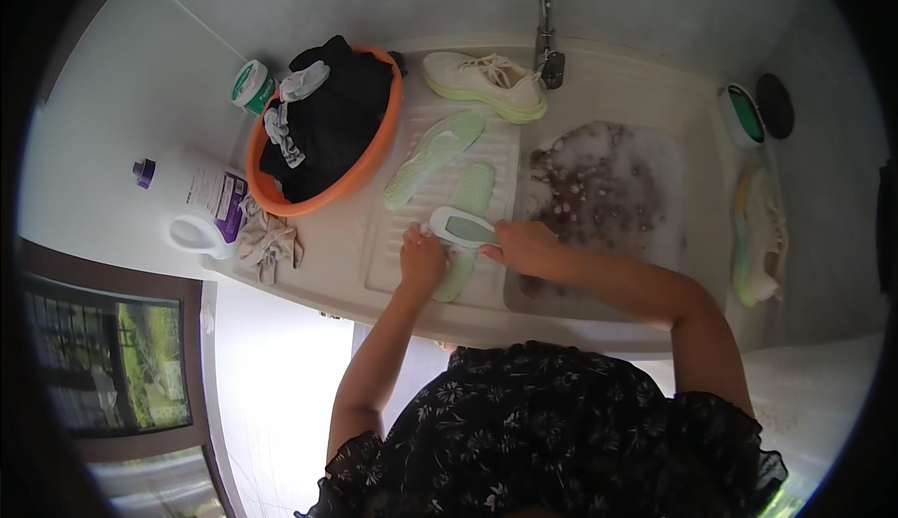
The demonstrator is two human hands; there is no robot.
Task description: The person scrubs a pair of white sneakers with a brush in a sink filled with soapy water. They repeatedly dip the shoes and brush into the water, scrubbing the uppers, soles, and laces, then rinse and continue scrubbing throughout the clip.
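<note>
Head view: left hand (421,261) presses one insole (465,223), long axis pointing one o'clock; right hand (526,245) grips a brush (462,229) lying across it. Two insoles, two sneakers (484,85) counted.

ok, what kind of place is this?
Most likely a home laundry or utility sink. A white wash trough holds a basin of sudsy water under a tap, an orange tub of clothes sits beside a detergent jug, and both hands scrub a green insole on the ribbed drainboard.
</note>
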